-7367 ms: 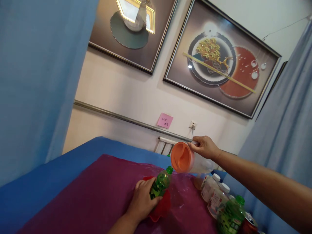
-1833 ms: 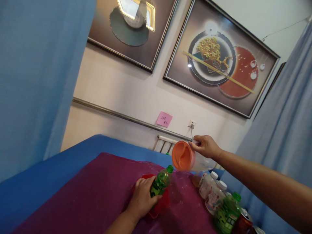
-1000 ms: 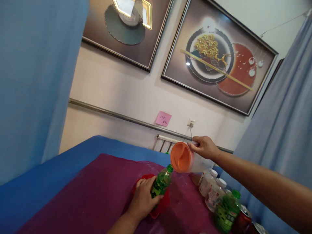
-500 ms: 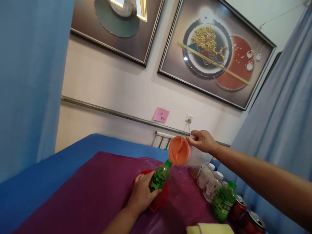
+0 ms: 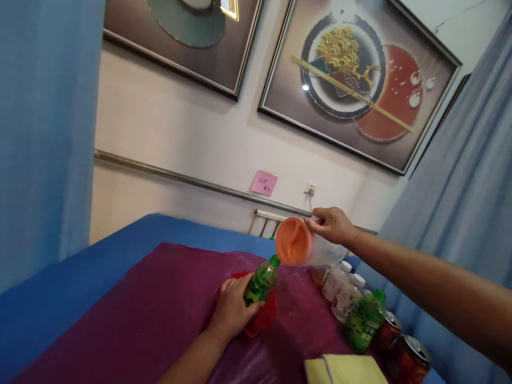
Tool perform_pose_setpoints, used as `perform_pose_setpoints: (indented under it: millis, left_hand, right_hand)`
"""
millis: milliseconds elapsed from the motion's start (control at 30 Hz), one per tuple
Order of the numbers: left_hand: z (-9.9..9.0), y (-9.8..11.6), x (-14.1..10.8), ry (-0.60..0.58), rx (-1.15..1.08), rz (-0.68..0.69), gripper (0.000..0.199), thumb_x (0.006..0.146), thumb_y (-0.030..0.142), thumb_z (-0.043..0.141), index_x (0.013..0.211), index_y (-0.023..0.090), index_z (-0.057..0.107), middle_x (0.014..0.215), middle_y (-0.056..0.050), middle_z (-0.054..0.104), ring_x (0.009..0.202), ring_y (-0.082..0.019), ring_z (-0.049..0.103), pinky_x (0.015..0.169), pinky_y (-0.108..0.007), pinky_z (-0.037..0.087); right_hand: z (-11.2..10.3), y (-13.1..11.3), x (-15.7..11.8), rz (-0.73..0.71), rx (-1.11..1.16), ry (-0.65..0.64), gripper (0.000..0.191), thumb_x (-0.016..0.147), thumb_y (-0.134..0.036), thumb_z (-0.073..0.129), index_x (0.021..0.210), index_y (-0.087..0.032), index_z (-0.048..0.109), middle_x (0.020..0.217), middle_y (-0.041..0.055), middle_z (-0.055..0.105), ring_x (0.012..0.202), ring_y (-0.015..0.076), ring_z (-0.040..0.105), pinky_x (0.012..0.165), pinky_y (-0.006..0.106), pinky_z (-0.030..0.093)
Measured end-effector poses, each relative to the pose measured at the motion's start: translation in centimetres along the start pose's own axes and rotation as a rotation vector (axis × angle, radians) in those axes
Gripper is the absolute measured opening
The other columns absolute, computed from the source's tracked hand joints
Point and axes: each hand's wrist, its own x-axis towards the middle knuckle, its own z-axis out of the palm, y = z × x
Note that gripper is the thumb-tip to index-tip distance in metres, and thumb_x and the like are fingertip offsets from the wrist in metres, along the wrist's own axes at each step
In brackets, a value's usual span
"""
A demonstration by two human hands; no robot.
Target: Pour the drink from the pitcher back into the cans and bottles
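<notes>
My left hand (image 5: 232,309) is wrapped round a green bottle (image 5: 262,281) with a green cap, held tilted over a red dish (image 5: 266,319). Beyond it, my right hand (image 5: 332,224) grips the handle of a clear pitcher (image 5: 326,252) with an orange lid (image 5: 294,241). The pitcher is tipped to the left, its lid facing me and close to the bottle's cap. I cannot make out any liquid leaving the pitcher.
Right of the dish, white-capped bottles (image 5: 337,280), another green bottle (image 5: 365,321) and red cans (image 5: 410,360) stand in a row. A yellow cloth (image 5: 346,369) lies at the front on the purple sheet (image 5: 160,304). Blue curtains (image 5: 48,133) hang at both sides.
The view has shifted slightly, so most things appear a little higher. Both hands keep their holds, with the bottle and pitcher in nearly the same place relative to each other.
</notes>
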Motion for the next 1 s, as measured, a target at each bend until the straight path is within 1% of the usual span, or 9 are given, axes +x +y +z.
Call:
perform_pose_setpoints:
  millis: [133,267,433,733,900,1000]
  left_hand:
    - [0.01,0.03,0.02,-0.009,-0.003,0.002,0.063,0.065,0.026,0.082,0.124,0.026,0.062,0.120,-0.005,0.072,0.111,-0.028,0.062,0.104,-0.043,0.037]
    - [-0.01,0.03,0.04,-0.016,-0.010,0.012,0.062,0.066,0.026,0.081,0.125,0.027,0.062,0.120,-0.005,0.072,0.112,-0.028,0.062,0.103,-0.043,0.037]
    - [-0.13,0.14,0.07,-0.021,-0.012,0.004,0.063,0.066,0.026,0.082,0.126,0.026,0.062,0.121,-0.006,0.071,0.112,-0.028,0.061,0.103,-0.043,0.037]
    - [-0.01,-0.11,-0.07,-0.035,0.001,0.023,0.062,0.067,0.028,0.082,0.126,0.026,0.060,0.122,-0.006,0.071,0.113,-0.028,0.061,0.103,-0.042,0.036]
    - [0.20,-0.42,-0.11,-0.030,0.006,0.029,0.060,0.068,0.027,0.082,0.125,0.027,0.060,0.118,-0.005,0.072,0.111,-0.028,0.062,0.102,-0.041,0.036]
    - [0.16,-0.38,-0.13,-0.029,0.014,0.035,0.060,0.068,0.027,0.082,0.123,0.028,0.061,0.121,-0.005,0.071,0.113,-0.028,0.062,0.102,-0.041,0.036]
  right_hand:
    - [0.06,0.05,0.05,-0.006,-0.003,-0.002,0.044,0.084,-0.052,0.051,0.055,-0.022,0.036,0.049,-0.0037,0.038,0.048,0.0103,0.033,0.050,0.026,0.023]
    - [0.19,0.03,-0.06,-0.002,0.002,-0.026,0.043,0.084,-0.051,0.051,0.056,-0.022,0.036,0.049,-0.0035,0.039,0.048,0.0104,0.033,0.050,0.026,0.023]
    - [-0.06,0.00,0.03,-0.008,-0.027,-0.041,0.043,0.084,-0.053,0.050,0.057,-0.022,0.037,0.050,-0.0034,0.039,0.049,0.0105,0.033,0.051,0.027,0.023]
    - [-0.29,-0.23,0.14,-0.016,-0.034,-0.011,0.042,0.083,-0.051,0.050,0.055,-0.022,0.037,0.048,-0.0037,0.039,0.047,0.0101,0.032,0.050,0.026,0.022]
    - [-0.36,-0.10,0.11,-0.033,-0.031,-0.006,0.042,0.084,-0.049,0.052,0.056,-0.022,0.036,0.048,-0.0043,0.037,0.047,0.0100,0.031,0.050,0.027,0.023]
    - [-0.36,0.08,0.12,-0.042,-0.039,-0.003,0.043,0.085,-0.049,0.052,0.056,-0.022,0.035,0.049,-0.0044,0.037,0.048,0.0100,0.031,0.051,0.027,0.023]
